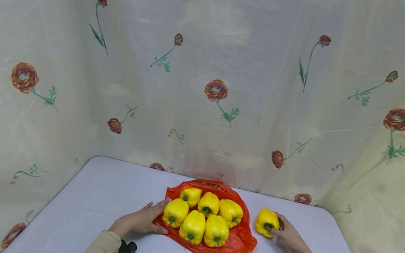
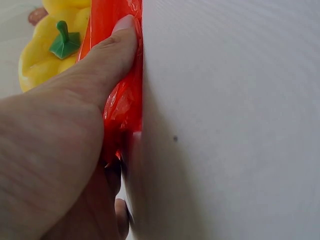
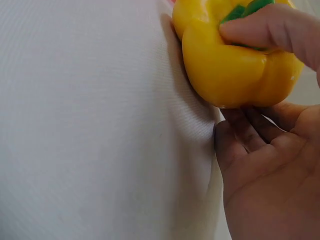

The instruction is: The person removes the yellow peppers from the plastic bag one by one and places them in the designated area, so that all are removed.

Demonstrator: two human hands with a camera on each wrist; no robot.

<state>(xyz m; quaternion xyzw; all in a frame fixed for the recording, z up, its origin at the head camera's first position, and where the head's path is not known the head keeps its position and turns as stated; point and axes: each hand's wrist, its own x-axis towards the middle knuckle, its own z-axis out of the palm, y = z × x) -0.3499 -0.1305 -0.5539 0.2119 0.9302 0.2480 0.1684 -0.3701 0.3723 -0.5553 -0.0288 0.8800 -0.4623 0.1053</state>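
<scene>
Several yellow bell peppers [image 1: 193, 227] with green stems lie on a spread red plastic bag [image 1: 238, 240]. My left hand [image 1: 144, 219] rests at the bag's left edge, fingers extended beside the nearest pepper. Seen from the left wrist, its thumb [image 2: 107, 57] lies along the red plastic, with a pepper [image 2: 42, 50] beyond. To the right of the bag, my right hand [image 1: 291, 238] holds a single yellow bell pepper [image 1: 265, 221] on its side. In the right wrist view the thumb presses by the green stem of this pepper [image 3: 225, 70], fingers against its far side.
The table [image 1: 109, 187] has a white cover. A pale curtain [image 1: 184, 141] printed with red flowers encloses its back and sides. Black wrist devices [image 1: 127, 248] are worn at both beige sleeves.
</scene>
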